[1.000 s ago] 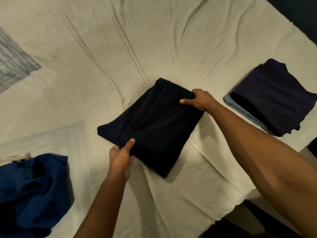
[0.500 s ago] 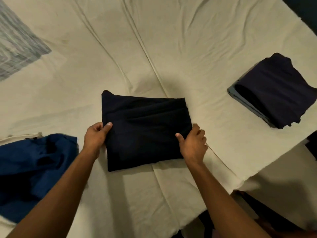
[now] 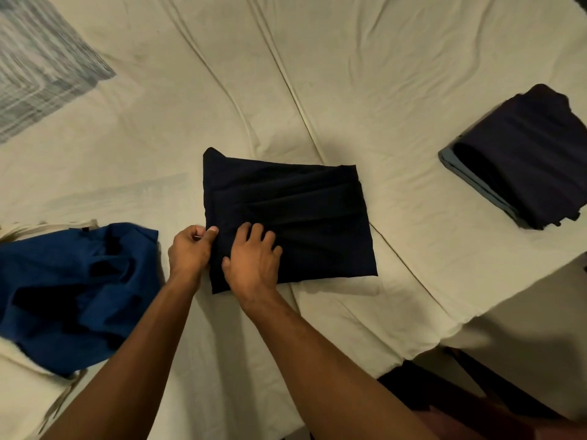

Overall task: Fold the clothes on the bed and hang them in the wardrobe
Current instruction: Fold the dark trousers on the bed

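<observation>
A folded black garment (image 3: 305, 211) lies flat in the middle of the cream-sheeted bed (image 3: 365, 90). My left hand (image 3: 190, 252) pinches its near left edge between thumb and curled fingers. My right hand (image 3: 252, 263) lies on the garment's near left part, fingers spread and pressing down. A stack of folded dark navy clothes (image 3: 527, 157), with a light blue piece at the bottom, sits at the bed's right side. An unfolded blue garment (image 3: 73, 287) lies crumpled at the left.
A grey patterned pillow (image 3: 38, 58) lies at the upper left. The bed's near right corner (image 3: 444, 331) drops off to a dark floor. A cream cloth peeks out beside the blue garment at the far left.
My right hand has left the garment's right edge and crossed to its left part, beside my left hand. The garment lies in about the same place.
</observation>
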Demonstrator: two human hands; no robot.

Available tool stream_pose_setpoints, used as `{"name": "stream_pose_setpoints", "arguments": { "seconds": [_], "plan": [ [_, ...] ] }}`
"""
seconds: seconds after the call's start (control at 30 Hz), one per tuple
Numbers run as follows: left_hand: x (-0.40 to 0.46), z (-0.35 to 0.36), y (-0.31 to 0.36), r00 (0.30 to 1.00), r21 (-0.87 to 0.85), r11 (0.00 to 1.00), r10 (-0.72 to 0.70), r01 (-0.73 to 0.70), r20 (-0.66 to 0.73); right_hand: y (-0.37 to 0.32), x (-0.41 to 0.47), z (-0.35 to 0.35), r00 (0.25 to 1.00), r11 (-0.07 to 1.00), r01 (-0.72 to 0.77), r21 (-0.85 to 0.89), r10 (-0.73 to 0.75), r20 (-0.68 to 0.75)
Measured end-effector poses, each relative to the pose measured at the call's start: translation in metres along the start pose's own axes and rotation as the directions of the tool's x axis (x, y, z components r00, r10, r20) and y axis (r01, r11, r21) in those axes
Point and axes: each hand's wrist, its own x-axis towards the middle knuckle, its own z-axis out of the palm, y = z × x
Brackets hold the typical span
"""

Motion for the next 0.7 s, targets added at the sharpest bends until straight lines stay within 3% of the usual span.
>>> {"name": "stream_pose_setpoints", "arguments": {
  "seconds": [0.17, 0.27, 0.3, 0.37, 0.43, 0.47, 0.6, 0.7],
  "plan": [
    [-0.018, 0.005, -0.001, 0.991, 0.020, 1.000, 0.025, -0.023, -0.132, 0.009, 0.011, -0.016, 0.999, 0.999, -0.015, 0.036, 0.013, 0.050],
    [-0.028, 0.007, -0.002, 0.958, 0.089, 0.989, 0.133, -0.114, -0.253, 0.030, 0.023, -0.036, 0.985, 0.920, -0.162, 0.357, 0.126, 0.121],
    [-0.032, 0.007, -0.002, 0.937, 0.137, 0.978, 0.190, -0.155, -0.293, 0.044, 0.027, -0.043, 0.970, 0.824, -0.239, 0.514, 0.177, 0.167],
    [-0.044, 0.012, 0.005, 0.905, 0.208, 0.948, 0.297, -0.241, -0.306, 0.076, 0.028, -0.062, 0.930, 0.503, -0.361, 0.786, 0.254, 0.265],
    [-0.062, 0.024, 0.019, 0.899, 0.238, 0.911, 0.387, -0.338, -0.204, 0.114, 0.019, -0.091, 0.924, 0.156, -0.318, 0.935, 0.274, 0.268],
    [-0.070, 0.033, 0.027, 0.890, 0.259, 0.883, 0.436, -0.392, -0.137, 0.136, 0.014, -0.105, 0.934, 0.043, -0.237, 0.971, 0.284, 0.215],
    [-0.096, 0.093, 0.064, 0.826, 0.317, 0.773, 0.558, -0.550, 0.075, 0.232, -0.017, -0.175, 0.908, -0.216, 0.061, 0.974, 0.417, 0.035],
    [-0.115, 0.157, 0.094, 0.830, 0.461, 0.697, 0.521, -0.549, 0.200, 0.304, -0.025, -0.202, 0.845, -0.265, 0.191, 0.945, 0.535, -0.020]
  ]
}}
